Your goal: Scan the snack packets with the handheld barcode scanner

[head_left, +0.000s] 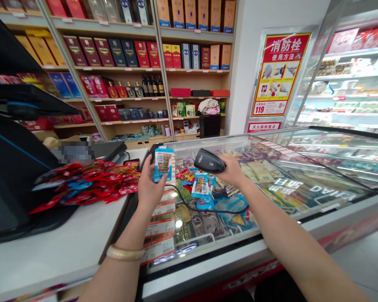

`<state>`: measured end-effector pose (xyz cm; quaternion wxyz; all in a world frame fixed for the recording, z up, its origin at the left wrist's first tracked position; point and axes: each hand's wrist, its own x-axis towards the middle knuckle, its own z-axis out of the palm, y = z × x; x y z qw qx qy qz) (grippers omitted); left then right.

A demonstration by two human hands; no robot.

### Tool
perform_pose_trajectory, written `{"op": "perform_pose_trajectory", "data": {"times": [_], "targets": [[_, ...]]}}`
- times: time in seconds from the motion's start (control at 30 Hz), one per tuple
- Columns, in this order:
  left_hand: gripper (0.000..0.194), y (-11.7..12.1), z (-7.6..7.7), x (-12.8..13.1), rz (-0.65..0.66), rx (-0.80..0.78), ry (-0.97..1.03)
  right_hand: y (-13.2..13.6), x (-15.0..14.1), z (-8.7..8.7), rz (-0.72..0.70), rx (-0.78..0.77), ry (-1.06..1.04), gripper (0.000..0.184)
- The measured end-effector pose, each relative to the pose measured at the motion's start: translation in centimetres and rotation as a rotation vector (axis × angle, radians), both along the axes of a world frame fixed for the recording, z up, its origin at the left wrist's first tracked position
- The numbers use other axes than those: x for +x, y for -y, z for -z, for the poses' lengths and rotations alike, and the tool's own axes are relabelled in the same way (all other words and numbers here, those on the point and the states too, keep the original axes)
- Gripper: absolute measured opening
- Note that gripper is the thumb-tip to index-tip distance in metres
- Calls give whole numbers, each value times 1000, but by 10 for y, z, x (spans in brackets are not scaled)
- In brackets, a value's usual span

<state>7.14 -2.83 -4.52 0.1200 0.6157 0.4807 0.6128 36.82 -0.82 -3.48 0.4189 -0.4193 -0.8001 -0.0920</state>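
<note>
My left hand (151, 184) holds up a small blue snack packet (164, 162) with a clear window and a barcode label facing me. In my right hand (231, 170) is a black barcode scanner (209, 161), its head pointing left toward the packet, a short gap between them. Below the scanner, more blue snack packets (200, 185) and a few red ones lie on the freezer's glass top (182, 241). The scanner's black cable (189, 205) loops across the glass around them.
A heap of red and blue snack packets (94, 182) covers part of the white counter (82, 228) at left, beside a black checkout machine (15, 167). Frozen goods show through the freezer glass. Shelves of boxed bottles (119, 52) and a red poster (280, 75) stand behind.
</note>
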Motion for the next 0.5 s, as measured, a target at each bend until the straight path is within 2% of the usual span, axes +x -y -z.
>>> {"op": "perform_pose_trajectory", "data": {"times": [0.1, 0.3, 0.5], "targets": [[75, 2, 2, 6, -17, -51, -51, 6, -9, -1, -56, 10, 17, 24], [38, 4, 4, 12, -65, -82, -178, 13, -21, -1, -75, 2, 88, 30], [36, 5, 6, 14, -115, -93, -239, 15, -23, -2, -55, -12, 107, 35]]}}
